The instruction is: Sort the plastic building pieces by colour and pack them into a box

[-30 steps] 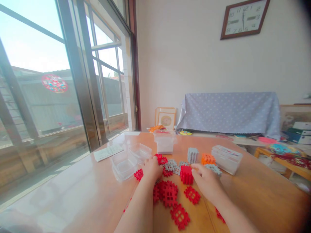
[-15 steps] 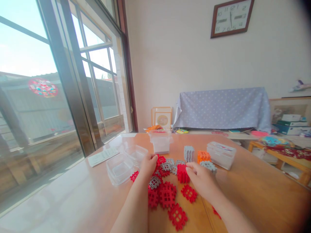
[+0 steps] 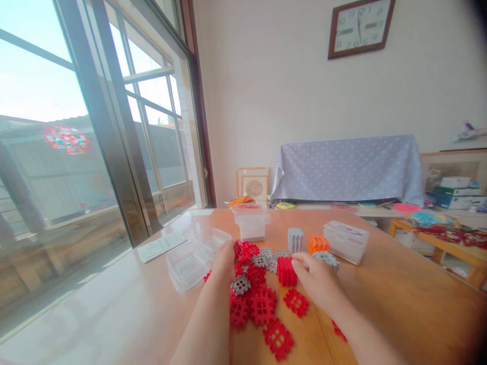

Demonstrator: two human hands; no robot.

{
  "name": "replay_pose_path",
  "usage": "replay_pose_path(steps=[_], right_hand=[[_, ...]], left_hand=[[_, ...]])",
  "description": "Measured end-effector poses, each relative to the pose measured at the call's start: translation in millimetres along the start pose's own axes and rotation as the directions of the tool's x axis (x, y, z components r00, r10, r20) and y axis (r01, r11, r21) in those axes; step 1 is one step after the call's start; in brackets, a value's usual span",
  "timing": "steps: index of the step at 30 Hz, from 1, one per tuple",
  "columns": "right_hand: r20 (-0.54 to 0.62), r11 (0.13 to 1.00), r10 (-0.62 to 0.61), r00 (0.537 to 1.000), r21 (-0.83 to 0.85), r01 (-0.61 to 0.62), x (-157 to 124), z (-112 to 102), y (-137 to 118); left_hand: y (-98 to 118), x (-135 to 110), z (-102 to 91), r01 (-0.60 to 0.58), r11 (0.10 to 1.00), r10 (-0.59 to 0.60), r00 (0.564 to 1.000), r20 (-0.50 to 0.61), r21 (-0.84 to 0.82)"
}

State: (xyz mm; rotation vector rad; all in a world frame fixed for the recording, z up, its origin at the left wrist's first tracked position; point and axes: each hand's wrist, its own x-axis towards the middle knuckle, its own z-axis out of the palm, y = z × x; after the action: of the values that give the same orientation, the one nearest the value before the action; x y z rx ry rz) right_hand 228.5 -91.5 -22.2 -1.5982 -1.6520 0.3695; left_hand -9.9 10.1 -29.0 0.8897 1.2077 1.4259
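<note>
My left hand is over the left edge of a loose pile of square, notched plastic building tiles, beside a red tile. Its fingers are mostly hidden behind the hand, so I cannot tell whether it grips that tile. Closed fingers of my right hand hold the right side of an upright stack of red tiles. Between my arms lie more red tiles and a grey tile. One red tile lies flat in front of the stack.
Behind stand a grey tile stack, an orange stack and a lidded clear box. Open clear containers sit left, near a flat pale booklet. Another clear tub stands at the back of the wooden table.
My left hand has shifted slightly left, and a red tile now shows beside its fingertips. My right hand stays at the red stack.
</note>
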Motion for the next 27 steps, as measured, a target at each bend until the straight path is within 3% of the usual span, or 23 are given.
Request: replay_pose_path(steps=[3, 5, 7, 9, 11, 13, 15, 19, 23, 27], right_hand=[[-0.014, 1.0, -0.009, 1.0, 0.004, 0.01, -0.2, -0.6, 0.6], [-0.021, 1.0, -0.013, 1.0, 0.014, 0.014, 0.3, -0.1, 1.5], [-0.047, 1.0, -0.012, 0.999, 0.024, 0.013, 1.1, 0.0, 2.4], [-0.093, 0.999, -0.012, 0.996, 0.046, 0.016, 1.8, -1.0, 2.5], [-0.136, 0.996, -0.012, 0.991, 0.087, 0.024, 1.9, -3.0, 1.4], [-0.171, 0.99, -0.011, 0.985, 0.139, 0.035, 1.1, -5.7, -0.7], [-0.209, 0.983, -0.003, 0.978, 0.18, 0.042, 0.0, -8.4, -2.9], [-0.281, 0.966, 0.043, 0.959, 0.255, 0.032, -0.8, -12.1, -4.1], [-0.3, 0.938, 0.104, 0.948, 0.346, 0.006, -1.0, -12.9, -4.3], [-0.329, 0.925, 0.135, 0.935, 0.381, 0.001, -2.7, -13.7, -8.8]], left_hand=[[1.7, -0.8, -1.1, 0.028, 0.999, -0.028, 0.999, -0.022, 0.025], [4.3, -3.8, -1.5, -0.067, 0.977, 0.072, 0.997, -0.018, 0.204], [7.2, -8.9, 0.3, -0.218, 0.881, 0.221, 0.974, 0.043, 0.421], [8.7, -15.7, 5.5, -0.367, 0.747, 0.327, 0.929, 0.175, 0.554], [7.1, -23.2, 13.3, -0.514, 0.609, 0.359, 0.858, 0.368, 0.604], [1.5, -30.1, 21.8, -0.638, 0.483, 0.338, 0.768, 0.545, 0.6], [-7.0, -34.6, 28.9, -0.678, 0.406, 0.274, 0.73, 0.626, 0.613], [-22.3, -35.0, 35.3, -0.666, 0.338, 0.115, 0.73, 0.674, 0.665], [-22.7, -33.6, 36.5, -0.672, 0.242, 0.008, 0.723, 0.691, 0.7], [-14.3, -36.7, 37.3, -0.632, 0.115, 0.057, 0.774, 0.631, 0.766]])
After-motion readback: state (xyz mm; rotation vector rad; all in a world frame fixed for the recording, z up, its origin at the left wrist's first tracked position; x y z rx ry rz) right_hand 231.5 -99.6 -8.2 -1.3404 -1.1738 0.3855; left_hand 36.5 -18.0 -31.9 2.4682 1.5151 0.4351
